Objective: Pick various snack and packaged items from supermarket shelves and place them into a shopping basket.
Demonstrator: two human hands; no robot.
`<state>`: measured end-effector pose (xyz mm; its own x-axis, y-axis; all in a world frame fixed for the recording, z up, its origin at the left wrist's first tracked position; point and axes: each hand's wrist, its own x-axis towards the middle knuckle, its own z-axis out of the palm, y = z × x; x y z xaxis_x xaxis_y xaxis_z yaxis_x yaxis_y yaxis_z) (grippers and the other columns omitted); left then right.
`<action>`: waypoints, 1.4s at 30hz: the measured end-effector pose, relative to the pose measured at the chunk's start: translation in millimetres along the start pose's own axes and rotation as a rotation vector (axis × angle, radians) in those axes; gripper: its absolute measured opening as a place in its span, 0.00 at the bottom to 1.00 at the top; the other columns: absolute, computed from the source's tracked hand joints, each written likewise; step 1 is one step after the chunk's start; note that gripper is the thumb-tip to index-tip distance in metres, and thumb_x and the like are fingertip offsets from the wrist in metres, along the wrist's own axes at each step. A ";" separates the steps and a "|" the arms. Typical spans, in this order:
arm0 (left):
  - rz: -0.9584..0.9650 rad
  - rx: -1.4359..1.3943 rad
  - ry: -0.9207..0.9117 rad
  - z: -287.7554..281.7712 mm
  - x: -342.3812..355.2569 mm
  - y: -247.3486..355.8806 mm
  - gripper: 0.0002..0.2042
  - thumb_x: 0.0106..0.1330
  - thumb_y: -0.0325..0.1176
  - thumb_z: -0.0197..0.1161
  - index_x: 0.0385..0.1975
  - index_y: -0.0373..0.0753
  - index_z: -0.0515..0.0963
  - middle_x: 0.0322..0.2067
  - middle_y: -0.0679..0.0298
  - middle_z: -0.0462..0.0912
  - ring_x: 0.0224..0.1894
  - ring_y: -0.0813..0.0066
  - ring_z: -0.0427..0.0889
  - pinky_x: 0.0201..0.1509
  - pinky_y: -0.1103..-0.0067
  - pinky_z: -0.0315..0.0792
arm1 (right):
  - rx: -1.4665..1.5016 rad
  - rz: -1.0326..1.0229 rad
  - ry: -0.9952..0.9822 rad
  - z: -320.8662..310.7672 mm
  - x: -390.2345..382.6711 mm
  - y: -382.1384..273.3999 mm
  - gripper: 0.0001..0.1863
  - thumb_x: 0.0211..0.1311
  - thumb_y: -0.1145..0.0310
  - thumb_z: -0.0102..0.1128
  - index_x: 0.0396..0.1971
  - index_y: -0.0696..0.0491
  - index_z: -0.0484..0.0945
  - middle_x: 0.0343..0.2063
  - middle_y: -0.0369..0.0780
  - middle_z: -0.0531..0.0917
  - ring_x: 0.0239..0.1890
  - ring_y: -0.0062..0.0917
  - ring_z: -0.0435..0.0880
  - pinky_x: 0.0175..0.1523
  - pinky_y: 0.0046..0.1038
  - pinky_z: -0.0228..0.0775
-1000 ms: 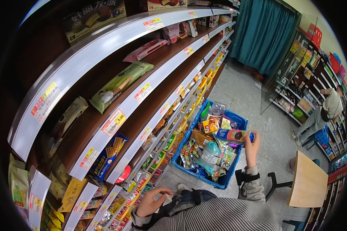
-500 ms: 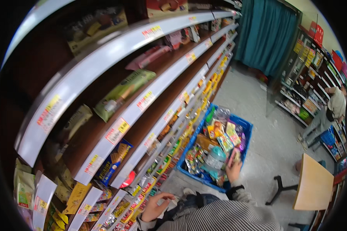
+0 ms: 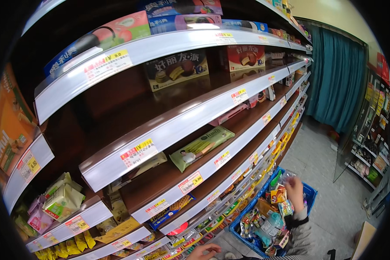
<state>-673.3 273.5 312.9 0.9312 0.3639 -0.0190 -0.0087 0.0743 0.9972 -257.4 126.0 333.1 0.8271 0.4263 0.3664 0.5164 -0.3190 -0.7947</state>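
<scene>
Brown wooden shelves (image 3: 130, 125) fill most of your view, curving away toward a teal curtain (image 3: 336, 82) at the far end, each edged with a pale rail carrying yellow price tags (image 3: 138, 152). Boxes of snack cakes (image 3: 175, 73) sit on the upper levels, a green flat packet (image 3: 201, 147) lies on the middle shelf, and small bagged goods (image 3: 63, 201) crowd the lower left.

Below and to your right, a blue basket (image 3: 310, 197) stands on the grey floor (image 3: 329, 173) just beside the lowest shelves, heaped with mixed packets and bottles.

Your right hand (image 3: 295, 188) is over the basket, touching the top of the heap, right next to a small orange packet (image 3: 278, 193); it is blurred, so you cannot tell whether its grip is spread or closed on anything.

Your left hand (image 3: 203, 251) sits at the bottom edge, close to the lowest shelf rail, fingers loosely spread and holding nothing that shows.
</scene>
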 end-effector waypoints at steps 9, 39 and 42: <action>0.039 0.100 0.045 -26.3 -1.6 4.2 0.12 0.66 0.29 0.56 0.47 0.34 0.74 0.40 0.60 0.79 0.40 0.74 0.78 0.42 0.78 0.72 | 0.299 -0.863 0.233 -10.0 148.7 -327.6 0.18 0.53 0.72 0.58 0.46 0.57 0.72 0.41 0.41 0.77 0.46 0.27 0.75 0.49 0.25 0.66; 0.081 0.070 0.126 -39.2 -16.9 23.1 0.12 0.66 0.26 0.53 0.48 0.33 0.73 0.43 0.59 0.79 0.44 0.70 0.79 0.46 0.76 0.72 | 0.478 -0.618 -0.055 2.6 284.2 -486.5 0.29 0.56 0.57 0.61 0.52 0.61 0.68 0.45 0.41 0.77 0.50 0.24 0.73 0.57 0.23 0.60; 0.089 0.032 0.142 -37.8 -20.2 11.8 0.12 0.66 0.27 0.53 0.48 0.33 0.73 0.43 0.59 0.79 0.43 0.70 0.79 0.46 0.76 0.72 | 0.723 -0.683 -0.180 -4.1 274.9 -479.5 0.23 0.56 0.60 0.62 0.47 0.59 0.74 0.41 0.37 0.80 0.44 0.20 0.76 0.52 0.20 0.63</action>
<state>-706.0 302.1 322.4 0.8665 0.4954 0.0615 -0.0748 0.0070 0.9972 -276.8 392.6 816.8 0.3280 0.4665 0.8215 0.5590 0.6051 -0.5668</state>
